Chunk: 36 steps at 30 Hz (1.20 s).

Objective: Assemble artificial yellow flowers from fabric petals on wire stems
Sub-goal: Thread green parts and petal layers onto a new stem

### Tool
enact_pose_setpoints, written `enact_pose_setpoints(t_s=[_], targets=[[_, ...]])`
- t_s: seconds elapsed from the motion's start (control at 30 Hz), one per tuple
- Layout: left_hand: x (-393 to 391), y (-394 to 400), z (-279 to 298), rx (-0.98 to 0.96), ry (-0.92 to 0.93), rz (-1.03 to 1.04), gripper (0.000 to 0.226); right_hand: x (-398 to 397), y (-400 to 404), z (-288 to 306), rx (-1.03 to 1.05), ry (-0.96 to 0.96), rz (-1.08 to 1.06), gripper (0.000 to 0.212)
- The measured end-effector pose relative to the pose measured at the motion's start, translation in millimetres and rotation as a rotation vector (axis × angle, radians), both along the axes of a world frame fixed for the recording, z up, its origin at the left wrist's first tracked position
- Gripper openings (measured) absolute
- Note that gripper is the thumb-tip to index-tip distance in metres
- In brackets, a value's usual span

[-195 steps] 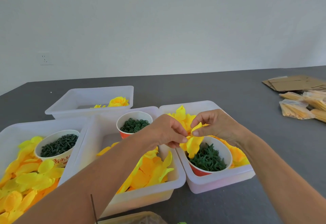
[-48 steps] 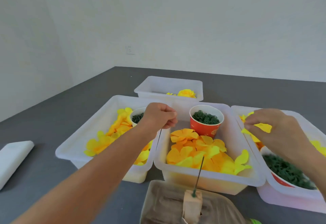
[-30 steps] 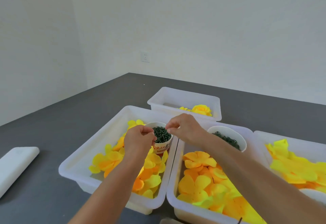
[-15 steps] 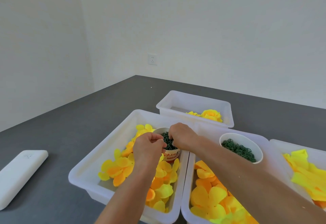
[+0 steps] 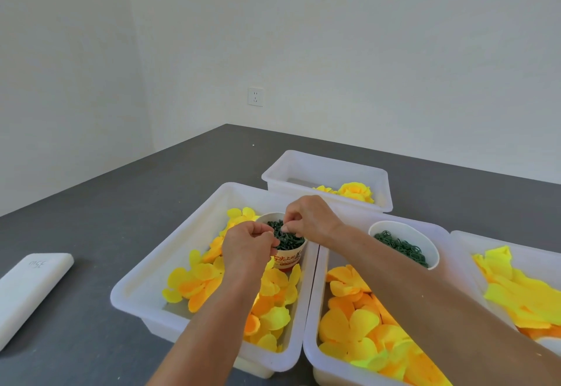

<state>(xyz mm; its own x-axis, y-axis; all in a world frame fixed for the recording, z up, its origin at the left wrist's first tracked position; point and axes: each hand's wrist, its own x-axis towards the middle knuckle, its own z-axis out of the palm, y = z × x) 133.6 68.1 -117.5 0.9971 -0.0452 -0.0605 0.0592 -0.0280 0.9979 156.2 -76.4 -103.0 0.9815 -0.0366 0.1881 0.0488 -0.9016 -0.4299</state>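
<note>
Both hands meet over a paper cup [image 5: 287, 256] of small dark green pieces [image 5: 288, 238] standing in the far end of the left bin [image 5: 142, 291]. The right hand [image 5: 309, 218] hangs above the cup with thumb and forefinger pressed together on one green piece at the surface of the pile. The left hand [image 5: 247, 246] sits just near of the cup rim, fingers curled in toward the thumb; whether it holds anything I cannot tell, since the fingertips are turned away. The two hands are close but not touching.

Yellow and orange fabric petals [image 5: 194, 282] lie loose across the floor of the left bin around the cup. Just right of it, touching along its long side, the middle bin [image 5: 312, 325] holds more petals [image 5: 349, 322] and a second cup [image 5: 425, 246] of green rings [image 5: 400, 247] at its far end. A third bin [image 5: 461, 240] at the right edge holds brighter yellow petals [image 5: 516, 291]. Beyond these, a far bin [image 5: 303, 167] holds a finished yellow flower [image 5: 355, 191] in its right corner.

All bins stand on a dark grey bench [image 5: 121, 203]. A flat white block [image 5: 27, 291] lies on the bench well left of the bins. A wall socket [image 5: 255, 97] shows on the far wall.
</note>
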Motion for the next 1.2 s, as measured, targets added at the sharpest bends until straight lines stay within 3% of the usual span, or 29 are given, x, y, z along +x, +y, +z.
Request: enact_pose_setpoints(t_s=[0.37, 0.57, 0.7, 0.83, 1.1, 1.2], targets=[[0.8, 0.0, -2.3, 0.000, -0.017, -0.010, 0.022, -21.6, -3.6, -1.0, 0.403, -0.089, -0.015, 0.016], [-5.6, -1.9, 1.5, -0.029, -0.221, -0.117, 0.012, -49.5, -0.4, 11.8, 0.837, -0.089, 0.022, 0.014], [-15.5, -2.4, 8.7, -0.053, -0.344, -0.172, 0.007, -76.9, -1.1, 25.5, 0.901, -0.085, 0.038, 0.012], [-31.2, -1.5, 22.0, -0.141, -0.325, -0.285, 0.010, -105.0, 0.2, 38.9, 0.947, -0.073, 0.008, 0.012], [-81.4, -0.1, 48.9, -0.296, -0.418, -0.400, 0.009, -157.5, 20.3, 55.7, 1.612, 0.031, -0.109, 0.004], [-103.5, -1.2, 55.1, -0.340, -0.488, -0.412, 0.006, -180.3, 26.6, 59.4, 1.751, 0.009, -0.106, 0.014]])
